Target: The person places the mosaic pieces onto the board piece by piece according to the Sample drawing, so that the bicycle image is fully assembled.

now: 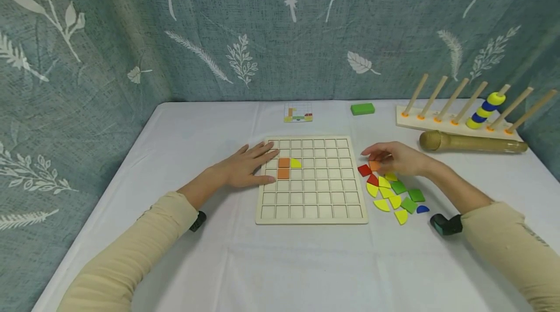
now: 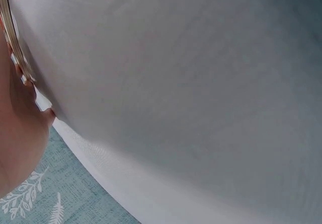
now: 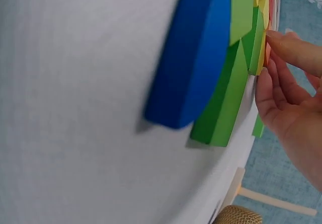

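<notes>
My left hand (image 1: 246, 167) lies with fingers spread across the left edge of a pale wooden grid board (image 1: 311, 212). Two orange square tiles (image 1: 283, 173) sit in the board's cells, one above the other, with a yellow quarter-round tile (image 1: 295, 163) beside the upper one. To the right of the board, my right hand (image 1: 398, 157) pinches an orange tile (image 1: 374, 165) between thumb and fingers, which partly cover it. Below that hand lie red tiles (image 1: 364, 170), several yellow tiles (image 1: 382, 205), green tiles (image 1: 409, 205) and a blue half-round tile (image 3: 188, 58).
A small pattern card (image 1: 298, 112) lies behind the board, with a green block (image 1: 362, 109) to its right. At the back right stand a peg rack (image 1: 463, 129) with yellow and blue beads (image 1: 484, 110) and, before it, a gold microphone (image 1: 474, 143).
</notes>
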Tool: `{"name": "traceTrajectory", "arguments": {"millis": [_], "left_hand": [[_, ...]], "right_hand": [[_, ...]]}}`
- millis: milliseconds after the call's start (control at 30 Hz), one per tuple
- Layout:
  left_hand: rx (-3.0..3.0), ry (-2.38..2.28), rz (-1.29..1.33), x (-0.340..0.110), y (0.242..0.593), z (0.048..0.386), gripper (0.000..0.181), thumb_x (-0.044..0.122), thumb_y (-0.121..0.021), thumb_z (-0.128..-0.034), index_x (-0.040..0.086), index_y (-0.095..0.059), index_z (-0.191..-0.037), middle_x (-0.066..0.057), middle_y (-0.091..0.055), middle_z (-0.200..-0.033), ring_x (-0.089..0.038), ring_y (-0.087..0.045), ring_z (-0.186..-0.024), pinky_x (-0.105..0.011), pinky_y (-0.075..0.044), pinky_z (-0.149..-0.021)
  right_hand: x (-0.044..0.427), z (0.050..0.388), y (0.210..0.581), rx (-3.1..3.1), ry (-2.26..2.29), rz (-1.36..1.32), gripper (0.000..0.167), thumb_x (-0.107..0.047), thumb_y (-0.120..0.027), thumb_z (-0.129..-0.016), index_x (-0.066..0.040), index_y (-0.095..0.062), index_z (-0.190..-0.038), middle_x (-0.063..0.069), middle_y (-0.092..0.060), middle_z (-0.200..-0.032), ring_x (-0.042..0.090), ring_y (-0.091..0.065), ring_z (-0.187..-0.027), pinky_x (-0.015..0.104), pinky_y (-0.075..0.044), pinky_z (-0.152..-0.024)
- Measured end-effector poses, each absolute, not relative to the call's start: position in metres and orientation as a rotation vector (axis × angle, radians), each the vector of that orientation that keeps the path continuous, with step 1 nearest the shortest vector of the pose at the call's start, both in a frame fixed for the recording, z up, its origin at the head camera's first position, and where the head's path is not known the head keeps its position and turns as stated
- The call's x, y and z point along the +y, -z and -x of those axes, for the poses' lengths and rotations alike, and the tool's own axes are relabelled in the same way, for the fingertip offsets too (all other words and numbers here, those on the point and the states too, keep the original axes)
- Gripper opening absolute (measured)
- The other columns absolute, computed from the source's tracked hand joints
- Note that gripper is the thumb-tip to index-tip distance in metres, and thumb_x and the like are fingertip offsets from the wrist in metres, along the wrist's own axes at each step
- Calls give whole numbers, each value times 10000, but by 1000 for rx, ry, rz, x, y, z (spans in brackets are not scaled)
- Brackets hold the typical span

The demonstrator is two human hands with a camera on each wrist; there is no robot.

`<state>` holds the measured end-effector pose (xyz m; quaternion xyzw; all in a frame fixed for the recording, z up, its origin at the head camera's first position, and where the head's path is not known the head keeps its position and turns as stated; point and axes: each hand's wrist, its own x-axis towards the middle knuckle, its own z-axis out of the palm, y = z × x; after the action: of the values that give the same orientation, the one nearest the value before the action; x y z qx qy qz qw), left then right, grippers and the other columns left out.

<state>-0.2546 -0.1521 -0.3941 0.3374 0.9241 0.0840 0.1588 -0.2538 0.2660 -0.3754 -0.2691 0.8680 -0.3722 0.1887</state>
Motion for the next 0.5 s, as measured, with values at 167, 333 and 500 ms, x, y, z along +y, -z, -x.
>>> {"name": "traceTrajectory", "arguments": {"millis": [167,333,500], "left_hand": [[2641,-269,-980,-153,396,254,808,644,-402,-932,208,-123,-1552,-38,-22,-1593,-241,23,-1440,-526,-11,-1123],[2642,-258,-971,-153,396,254,797,637,-401,-936,220,-116,-1552,-22,-12,-1592,-224,35,-1439,-519,-7,-1125],[2645,-246,-976,-153,395,255,806,652,-386,-932,218,-110,-1553,-26,-9,-1593,-228,42,-1439,-525,-8,-1124]], "right_hand": [[266,254,374,2478,1013,756,416,46,-676,-849,37,-575,-1253,102,-590,-1038,251,-533,-939,379,-474,-876],[268,255,375,2515,983,737,337,27,-652,-875,24,-607,-1208,58,-598,-935,219,-510,-812,274,-464,-738],[270,255,374,2569,980,650,248,-63,-637,-920,-1,-649,-1160,62,-652,-1006,208,-534,-816,274,-465,-705]]}}
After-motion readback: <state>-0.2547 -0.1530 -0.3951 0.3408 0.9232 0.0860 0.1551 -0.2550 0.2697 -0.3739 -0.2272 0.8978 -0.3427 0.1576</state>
